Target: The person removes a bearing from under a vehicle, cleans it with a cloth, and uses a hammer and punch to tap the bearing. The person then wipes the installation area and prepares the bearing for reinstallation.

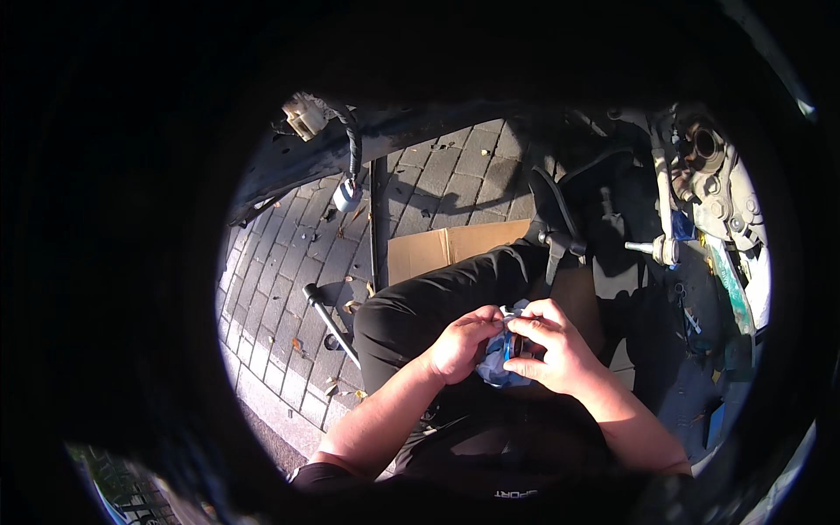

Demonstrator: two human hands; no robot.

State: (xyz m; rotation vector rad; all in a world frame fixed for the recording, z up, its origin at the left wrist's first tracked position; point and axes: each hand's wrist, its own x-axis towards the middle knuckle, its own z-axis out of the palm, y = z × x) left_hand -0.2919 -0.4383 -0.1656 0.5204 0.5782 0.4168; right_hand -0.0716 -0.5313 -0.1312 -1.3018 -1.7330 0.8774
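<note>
Close together over my lap, both hands work on a small blue-edged part (512, 346) with a crumpled pale blue cloth or plastic wrap (495, 371) around it. The fingers of my left hand (461, 346) are pinched at the upper left of the wrap. My right hand (557, 348) grips the part from the right, thumb and fingers bent over it. Its exact kind is partly hidden by my fingers and cannot be told.
A metal bar tool (331, 324) lies left of my knee on the paving bricks (278, 289). Flattened cardboard (420, 255) lies beyond my leg. Wired connectors (347, 194) hang at upper left. Greasy vehicle parts (713, 188) and a rod end (665, 250) stand at right.
</note>
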